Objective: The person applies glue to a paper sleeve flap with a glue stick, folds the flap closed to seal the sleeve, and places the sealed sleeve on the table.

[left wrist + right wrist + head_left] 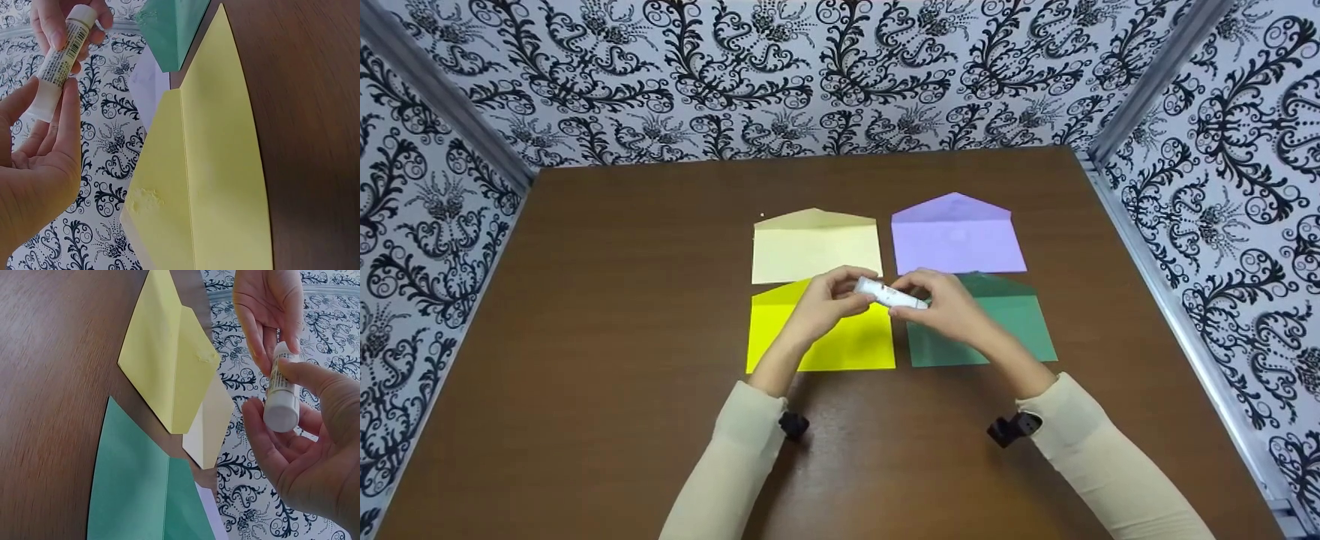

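Observation:
Both hands hold a white glue stick (891,293) with a printed label, raised above the envelopes. My left hand (829,300) pinches one end between thumb and fingers. My right hand (945,306) grips the other end, its thumb on the label in the right wrist view. Below the left hand lies a yellow envelope (844,349), its flap opened away from me; a lumpy smear (146,200) shows on that flap. Under the right hand is a green envelope (1016,330), also with its flap opened out, with a rough patch (149,20) near the flap's tip.
Behind these lie a cream envelope (814,255) on the left and a purple envelope (958,247) on the right, flaps opened out. All rest on a brown wooden table (622,300). Patterned panels (840,82) with metal edges stand around it.

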Motion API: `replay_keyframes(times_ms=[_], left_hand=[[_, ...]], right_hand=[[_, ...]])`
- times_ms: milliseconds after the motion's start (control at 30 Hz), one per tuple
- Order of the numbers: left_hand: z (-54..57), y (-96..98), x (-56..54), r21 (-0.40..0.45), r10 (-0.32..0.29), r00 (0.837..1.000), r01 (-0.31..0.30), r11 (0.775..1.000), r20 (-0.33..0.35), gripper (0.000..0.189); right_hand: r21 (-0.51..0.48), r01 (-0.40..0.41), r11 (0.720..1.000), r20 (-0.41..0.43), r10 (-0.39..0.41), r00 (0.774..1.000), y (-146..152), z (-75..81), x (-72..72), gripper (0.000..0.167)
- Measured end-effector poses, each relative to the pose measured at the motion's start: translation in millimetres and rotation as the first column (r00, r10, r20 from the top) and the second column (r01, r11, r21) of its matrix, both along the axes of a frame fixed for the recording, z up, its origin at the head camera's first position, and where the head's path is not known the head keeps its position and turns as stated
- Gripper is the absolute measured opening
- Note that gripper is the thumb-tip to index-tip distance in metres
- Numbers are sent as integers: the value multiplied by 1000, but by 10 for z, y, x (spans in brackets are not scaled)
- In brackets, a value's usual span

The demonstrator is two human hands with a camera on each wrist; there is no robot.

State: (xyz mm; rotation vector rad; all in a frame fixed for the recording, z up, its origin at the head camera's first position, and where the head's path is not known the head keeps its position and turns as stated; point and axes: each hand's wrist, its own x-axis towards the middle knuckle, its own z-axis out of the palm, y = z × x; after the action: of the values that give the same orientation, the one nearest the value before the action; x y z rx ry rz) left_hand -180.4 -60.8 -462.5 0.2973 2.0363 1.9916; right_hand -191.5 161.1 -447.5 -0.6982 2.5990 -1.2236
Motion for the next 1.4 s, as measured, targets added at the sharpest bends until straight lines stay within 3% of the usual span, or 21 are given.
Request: replay_keyframes(times_ms=[233, 900, 1400], left_hand=[[1, -16, 18, -43, 20, 999, -19, 999, 26, 33], [59, -76, 41, -62, 17, 999, -15, 998, 34, 26], [57, -89, 56, -81, 33, 999, -33, 996, -1, 22]], right_hand=[[-66, -12, 998, 94, 19, 995, 26, 8, 30, 27], [-68, -14, 998, 49, 18, 999, 45, 26, 49, 28], [-69, -19, 997, 26, 21, 999, 55, 35, 68, 26]])
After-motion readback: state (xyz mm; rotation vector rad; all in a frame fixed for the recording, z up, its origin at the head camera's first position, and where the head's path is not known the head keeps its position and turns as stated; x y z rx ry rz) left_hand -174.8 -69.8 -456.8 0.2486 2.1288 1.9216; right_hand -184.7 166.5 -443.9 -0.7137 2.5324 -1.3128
